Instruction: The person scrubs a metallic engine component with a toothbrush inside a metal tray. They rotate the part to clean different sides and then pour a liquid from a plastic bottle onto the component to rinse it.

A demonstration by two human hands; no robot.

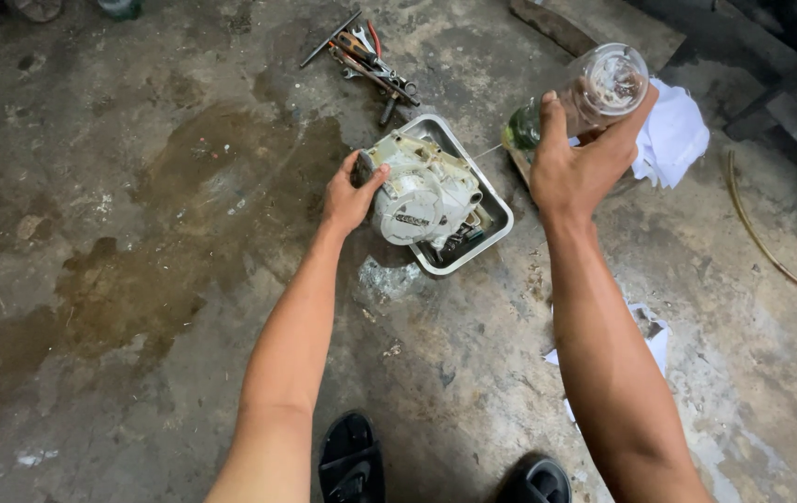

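Note:
A dirty white engine casing [422,186] stands in a shallow metal tray [496,228] on the concrete floor. My left hand [350,196] grips the casing's left edge. My right hand [577,160] holds a clear plastic bottle [594,93] tilted sideways, its mouth pointing left toward the casing. A little greenish liquid sits near the bottle's neck, and a thin stream runs from it toward the casing.
A pile of hand tools [366,58] lies behind the tray. A white rag [673,135] sits to the right, with a thin hose [762,242] beyond it. Torn paper [650,340] lies under my right forearm. Oily stains [184,205] darken the floor at left. My sandals [352,461] show below.

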